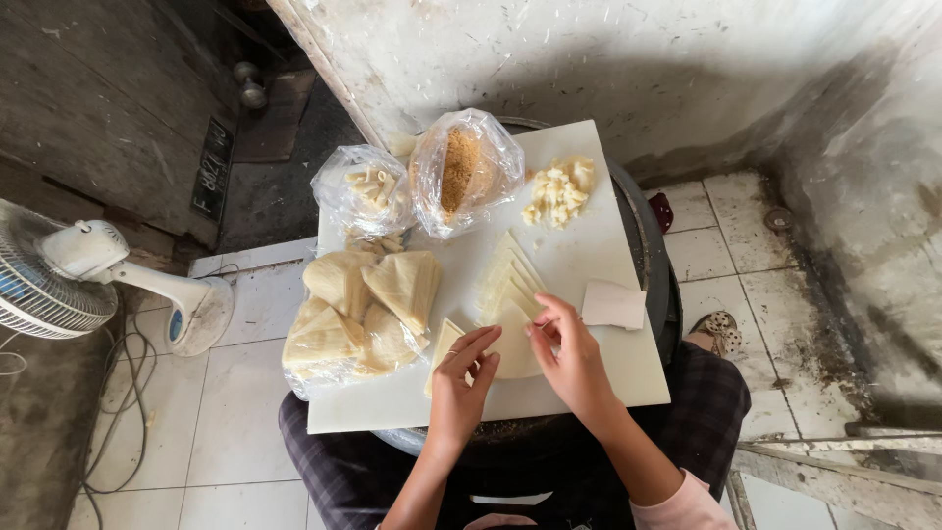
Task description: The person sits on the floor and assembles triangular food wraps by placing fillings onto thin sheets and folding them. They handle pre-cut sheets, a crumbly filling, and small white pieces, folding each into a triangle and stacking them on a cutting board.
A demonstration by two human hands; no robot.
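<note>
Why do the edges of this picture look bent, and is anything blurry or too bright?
Head view: the wide lens bows the edges, so the white standing fan and grey plaster wall curve. Soft daylight, no hard shadows; the square white cutting board looks bright but not washed out. The clear plastic bags show small glints. Both hands on the pale triangular wrapper look sharp.
</note>
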